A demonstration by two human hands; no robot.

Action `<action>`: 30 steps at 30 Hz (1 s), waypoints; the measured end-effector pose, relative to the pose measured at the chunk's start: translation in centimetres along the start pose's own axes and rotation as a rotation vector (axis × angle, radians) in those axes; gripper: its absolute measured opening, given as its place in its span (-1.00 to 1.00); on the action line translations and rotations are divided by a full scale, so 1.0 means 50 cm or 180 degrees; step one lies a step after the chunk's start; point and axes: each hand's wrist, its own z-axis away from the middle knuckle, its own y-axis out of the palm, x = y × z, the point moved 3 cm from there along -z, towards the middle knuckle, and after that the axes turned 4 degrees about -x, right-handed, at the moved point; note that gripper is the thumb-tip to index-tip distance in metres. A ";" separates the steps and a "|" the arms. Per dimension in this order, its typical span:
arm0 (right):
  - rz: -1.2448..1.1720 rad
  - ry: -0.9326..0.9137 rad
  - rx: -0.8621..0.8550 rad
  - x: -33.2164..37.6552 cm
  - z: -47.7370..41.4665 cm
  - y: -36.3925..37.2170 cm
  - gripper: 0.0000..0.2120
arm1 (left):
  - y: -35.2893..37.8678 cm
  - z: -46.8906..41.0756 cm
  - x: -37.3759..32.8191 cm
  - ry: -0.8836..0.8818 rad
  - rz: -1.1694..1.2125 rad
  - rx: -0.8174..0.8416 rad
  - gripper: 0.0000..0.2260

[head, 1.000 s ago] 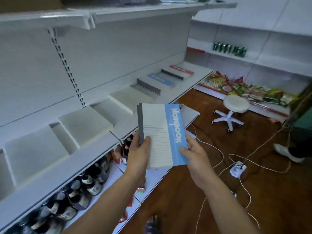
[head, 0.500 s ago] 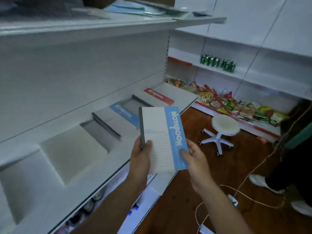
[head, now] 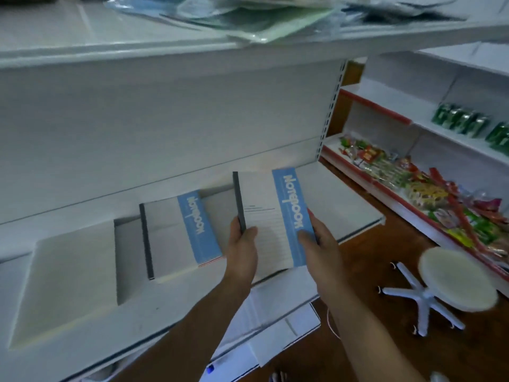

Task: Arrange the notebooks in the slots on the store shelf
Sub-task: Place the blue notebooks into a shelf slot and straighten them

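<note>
I hold a white notebook with a blue band and a dark spine in both hands, above the white shelf. My left hand grips its spine edge with the thumb on the cover. My right hand grips the blue-band edge. A second blue-banded notebook lies in a slanted slot just left of the held one. Further left, a white slot panel holds nothing.
An upper shelf overhead carries plastic-wrapped flat items. To the right, a red-trimmed shelf holds snack packets, with green cans above. A white round stool stands on the brown floor. White boxes sit on the shelf below.
The view has shifted right along the shelf and closer. The held notebook now hovers over the slot to the right of the blue-banded notebook, hiding the red-banded one seen earlier.
</note>
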 end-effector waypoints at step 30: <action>0.0939 -0.0784 0.1750 -0.040 -0.312 -0.061 -0.70 | 0.059 -0.131 0.090 0.1098 -0.3211 0.0241 -0.03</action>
